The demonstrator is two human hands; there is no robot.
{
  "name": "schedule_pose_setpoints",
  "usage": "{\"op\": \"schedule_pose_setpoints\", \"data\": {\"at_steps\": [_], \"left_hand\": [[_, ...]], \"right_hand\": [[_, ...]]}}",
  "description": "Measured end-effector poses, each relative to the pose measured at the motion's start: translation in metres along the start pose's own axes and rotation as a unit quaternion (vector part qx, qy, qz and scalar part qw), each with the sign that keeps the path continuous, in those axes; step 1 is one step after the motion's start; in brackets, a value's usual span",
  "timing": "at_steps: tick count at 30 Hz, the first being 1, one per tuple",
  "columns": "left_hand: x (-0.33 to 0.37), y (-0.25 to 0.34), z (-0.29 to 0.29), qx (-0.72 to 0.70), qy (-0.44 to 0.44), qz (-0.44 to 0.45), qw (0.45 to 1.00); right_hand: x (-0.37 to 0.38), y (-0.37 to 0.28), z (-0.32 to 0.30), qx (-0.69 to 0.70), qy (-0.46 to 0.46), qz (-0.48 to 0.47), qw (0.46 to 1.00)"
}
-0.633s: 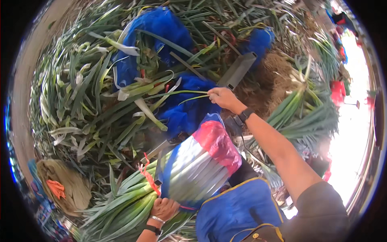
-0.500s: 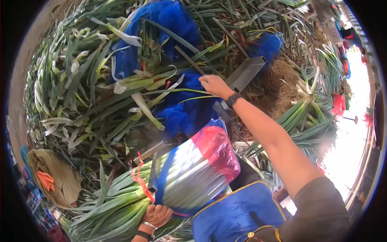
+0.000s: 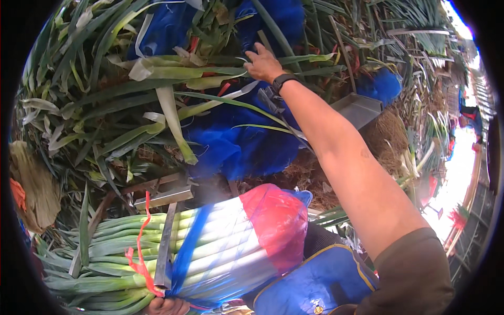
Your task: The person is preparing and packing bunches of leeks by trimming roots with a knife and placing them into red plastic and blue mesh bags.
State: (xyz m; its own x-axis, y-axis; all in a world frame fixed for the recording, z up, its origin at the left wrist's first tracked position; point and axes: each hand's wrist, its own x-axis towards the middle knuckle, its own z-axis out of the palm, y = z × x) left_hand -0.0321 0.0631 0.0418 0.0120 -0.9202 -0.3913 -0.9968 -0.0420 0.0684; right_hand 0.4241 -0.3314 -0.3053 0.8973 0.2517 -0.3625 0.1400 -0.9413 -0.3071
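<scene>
A thick bundle of leeks (image 3: 220, 252) lies across a metal frame, its white ends inside a clear plastic bag with a red end (image 3: 275, 226) and a blue band (image 3: 190, 252). A red tie (image 3: 140, 268) hangs loosely over the green leaves. At the bottom edge, my left hand (image 3: 167, 305) is closed with curled fingers against the bundle's near side, partly cut off. My right hand (image 3: 262, 63) reaches far forward, fingers apart, over loose leek leaves (image 3: 210, 73) and beside a thin wooden stick (image 3: 265, 42). Whether it touches either I cannot tell.
A metal bar (image 3: 164, 268) crosses the bundle, with another metal piece (image 3: 164, 197) beyond it. Blue netting (image 3: 236, 147) lies among heaped leaves. A metal tray (image 3: 359, 110) stands to the right, near a root pile (image 3: 386, 131). A blue apron (image 3: 315, 283) covers my front.
The view has shifted, and the bundle now sits lower and further left. My right hand has reached further forward and its fingers have spread. My left hand stays at the bundle's near side.
</scene>
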Motion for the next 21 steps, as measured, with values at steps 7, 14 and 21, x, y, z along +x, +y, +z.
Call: {"op": "schedule_pose_setpoints", "data": {"at_steps": [7, 14, 21], "left_hand": [[0.0, -0.001, 0.0, 0.0, 0.026, 0.023, 0.999], [0.006, -0.005, -0.003, 0.025, -0.005, 0.029, 0.999], [0.01, -0.001, 0.004, 0.04, -0.005, 0.025, 0.999]], "right_hand": [[0.037, 0.002, 0.011, 0.011, -0.083, 0.132, 0.988], [0.024, 0.023, -0.023, 0.563, -0.022, 0.167, 0.809], [0.017, 0.033, -0.035, 0.366, -0.027, 0.061, 0.928]]}}
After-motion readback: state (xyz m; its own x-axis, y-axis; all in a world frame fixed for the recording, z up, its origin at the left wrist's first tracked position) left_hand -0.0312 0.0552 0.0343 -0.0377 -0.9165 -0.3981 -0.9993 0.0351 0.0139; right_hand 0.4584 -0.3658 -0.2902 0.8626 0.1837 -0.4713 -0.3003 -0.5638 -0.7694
